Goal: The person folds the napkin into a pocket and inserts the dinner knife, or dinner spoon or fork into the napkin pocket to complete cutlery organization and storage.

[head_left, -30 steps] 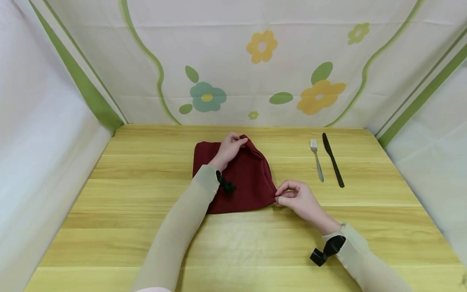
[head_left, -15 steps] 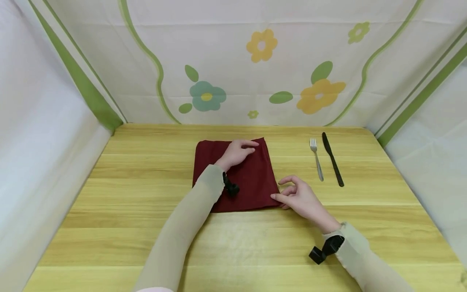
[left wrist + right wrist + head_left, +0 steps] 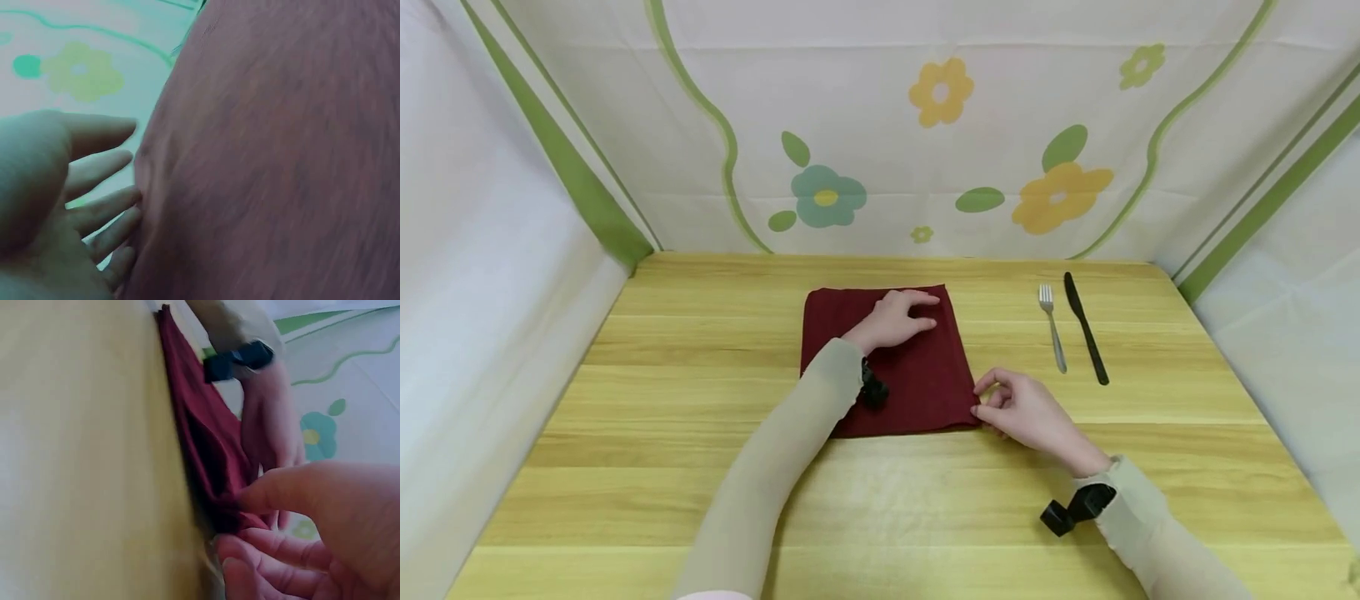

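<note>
A dark red cloth napkin (image 3: 925,383), folded into a rough square, lies flat on the wooden table. My left hand (image 3: 893,320) is over its far right part, fingers extended and slightly spread toward the far right corner. In the left wrist view those fingertips (image 3: 130,199) come right at the fabric. At the near right corner, my right hand (image 3: 1033,415) pinches the napkin between thumb and fingers. The right wrist view shows the thumb (image 3: 262,490) on top of the layered corner and the other fingers below it. My left forearm hides part of the napkin's left side.
To the right of the napkin lie a silver fork (image 3: 1052,328) and, beside it, a black knife (image 3: 1086,328). A white curtain (image 3: 880,108) with printed flowers stands along the table's back edge, with white cloth at both sides.
The far right corner of the napkin, earlier folded back in the left hand, now lies flat. My left hand has let it go and shifted right; the right hand loosened, then pinched the corner again.
</note>
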{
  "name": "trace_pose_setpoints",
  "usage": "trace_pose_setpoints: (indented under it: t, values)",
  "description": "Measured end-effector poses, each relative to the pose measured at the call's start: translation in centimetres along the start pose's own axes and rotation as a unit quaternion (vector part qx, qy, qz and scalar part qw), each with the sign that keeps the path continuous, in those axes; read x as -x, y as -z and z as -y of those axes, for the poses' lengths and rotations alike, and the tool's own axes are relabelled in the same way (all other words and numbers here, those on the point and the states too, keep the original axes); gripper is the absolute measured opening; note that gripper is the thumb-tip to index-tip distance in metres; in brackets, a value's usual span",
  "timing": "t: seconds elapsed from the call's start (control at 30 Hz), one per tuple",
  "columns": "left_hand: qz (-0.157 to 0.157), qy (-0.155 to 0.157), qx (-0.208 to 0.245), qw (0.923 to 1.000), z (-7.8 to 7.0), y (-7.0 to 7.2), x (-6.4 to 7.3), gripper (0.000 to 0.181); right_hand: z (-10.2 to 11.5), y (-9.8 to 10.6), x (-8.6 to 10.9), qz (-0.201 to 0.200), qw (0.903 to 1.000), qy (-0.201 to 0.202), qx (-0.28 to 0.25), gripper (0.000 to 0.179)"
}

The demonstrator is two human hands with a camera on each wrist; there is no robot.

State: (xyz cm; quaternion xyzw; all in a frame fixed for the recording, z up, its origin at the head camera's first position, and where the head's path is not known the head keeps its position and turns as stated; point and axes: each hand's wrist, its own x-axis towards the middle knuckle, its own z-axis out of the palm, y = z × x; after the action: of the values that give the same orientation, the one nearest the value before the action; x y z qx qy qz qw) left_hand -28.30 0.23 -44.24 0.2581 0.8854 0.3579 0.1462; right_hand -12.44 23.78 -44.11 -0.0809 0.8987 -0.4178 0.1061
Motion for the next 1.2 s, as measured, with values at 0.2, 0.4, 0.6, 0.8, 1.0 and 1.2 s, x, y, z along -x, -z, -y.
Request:
trace_pose_setpoints:
  t: [0.2, 0.4, 0.6, 0.8, 1.0, 1.2]
  values:
    - [-0.08, 0.002, 0.081, 0.9935, 2.7, 4.5, 2.2, 0.041, 0.9, 2.6, -1.7, -0.052, 0.9984, 0.008, 0.02, 0.032]
    - [-0.108, 0.038, 0.058, 0.9918, 7.0, 8.9, 4.9, 0.041, 1.7, 4.8, -5.4, -0.082, 0.9962, 0.028, -0.008, 0.04]
    - [-0.101, 0.06, 0.041, 0.9922, 9.5, 10.9, 6.5, 0.039, 2.1, 5.5, -9.6, -0.081, 0.9964, 0.024, -0.011, 0.042]
    - [-0.09, 0.077, 0.029, 0.9925, 9.6, 10.7, 6.5, 0.036, 1.9, 4.4, -13.9, -0.084, 0.9955, 0.039, 0.018, 0.042]
    - [-0.104, 0.101, 0.003, 0.9895, 9.8, 10.0, 5.7, 0.027, 1.2, 2.8, -17.2, -0.09, 0.9944, 0.038, 0.039, 0.041]
    - [-0.117, 0.11, -0.004, 0.987, 9.6, 9.5, 5.2, 0.024, 0.7, 1.8, -18.5, -0.078, 0.9937, 0.032, 0.074, 0.032]
